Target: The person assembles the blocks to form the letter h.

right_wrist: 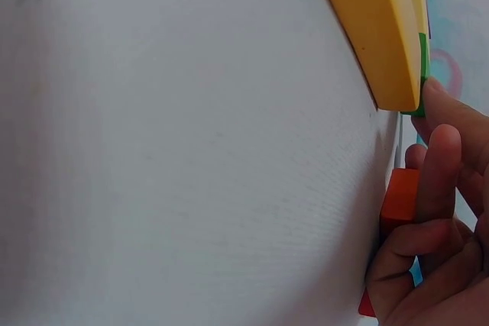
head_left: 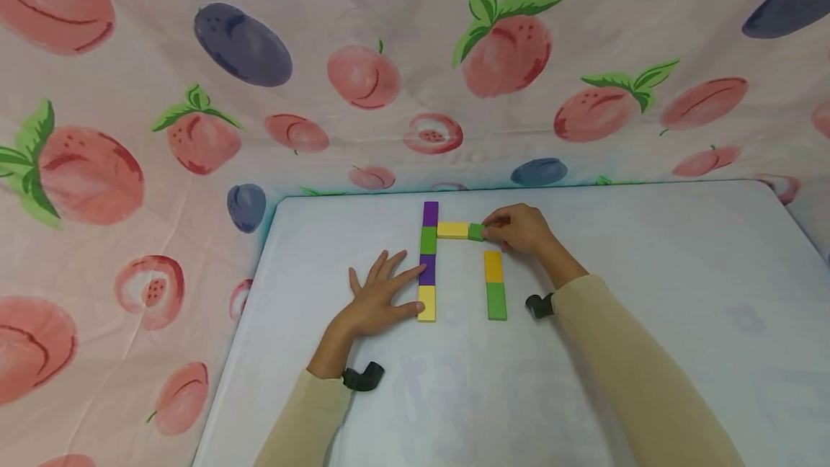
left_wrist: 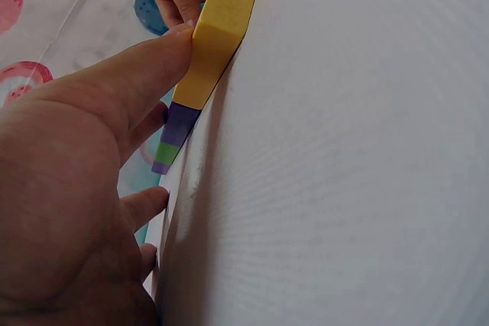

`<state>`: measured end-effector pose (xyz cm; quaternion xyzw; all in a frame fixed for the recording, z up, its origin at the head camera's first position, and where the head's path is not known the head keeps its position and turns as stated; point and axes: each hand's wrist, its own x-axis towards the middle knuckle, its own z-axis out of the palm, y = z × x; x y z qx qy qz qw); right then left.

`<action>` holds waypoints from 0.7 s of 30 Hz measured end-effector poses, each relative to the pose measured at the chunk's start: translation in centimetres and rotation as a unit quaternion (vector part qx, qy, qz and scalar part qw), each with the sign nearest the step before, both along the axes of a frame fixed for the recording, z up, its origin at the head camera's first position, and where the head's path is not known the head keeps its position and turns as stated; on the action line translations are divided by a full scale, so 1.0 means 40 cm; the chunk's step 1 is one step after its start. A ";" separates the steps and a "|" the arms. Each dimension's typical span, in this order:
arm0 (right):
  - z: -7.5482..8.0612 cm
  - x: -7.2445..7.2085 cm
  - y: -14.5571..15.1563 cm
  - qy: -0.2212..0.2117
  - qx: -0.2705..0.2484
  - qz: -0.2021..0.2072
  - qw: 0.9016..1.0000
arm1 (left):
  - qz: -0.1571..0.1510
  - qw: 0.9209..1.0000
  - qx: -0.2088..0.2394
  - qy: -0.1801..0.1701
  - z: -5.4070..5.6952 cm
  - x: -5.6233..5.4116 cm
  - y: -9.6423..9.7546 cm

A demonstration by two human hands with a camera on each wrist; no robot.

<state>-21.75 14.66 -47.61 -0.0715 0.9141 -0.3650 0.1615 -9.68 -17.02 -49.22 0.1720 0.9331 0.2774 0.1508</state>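
A column of purple, green, purple and yellow blocks stands on the white table. My left hand (head_left: 376, 301) has its fingers spread. Its index finger touches the lower purple block (head_left: 427, 272), and its thumb presses the side of the yellow block (left_wrist: 218, 28). From the column's upper part, another yellow block (head_left: 452, 230) extends rightward to a small green block (head_left: 475, 232). My right hand (head_left: 524, 229) pinches that block's right end. Beside its curled lower fingers, the right wrist view shows part of an orange block (right_wrist: 399, 198) and a red edge (right_wrist: 367, 306); the head view hides both.
Below the right hand, an orange-yellow block (head_left: 493, 267) joins a longer green block (head_left: 496, 301), apart from the column. A fruit-print cloth (head_left: 311, 42) hangs behind the white table (head_left: 648, 251). Black wrist cameras sit near both cuffs.
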 end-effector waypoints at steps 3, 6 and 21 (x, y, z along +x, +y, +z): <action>-0.002 0.000 0.001 0.002 0.001 -0.001 1.000 | -0.001 1.000 -0.002 -0.001 -0.001 -0.001 0.000; -0.001 0.000 0.001 0.004 0.001 0.001 1.000 | -0.001 1.000 -0.007 -0.003 -0.004 -0.003 0.000; -0.001 0.001 0.003 0.002 -0.005 -0.001 1.000 | -0.002 1.000 -0.011 -0.008 -0.008 -0.006 0.000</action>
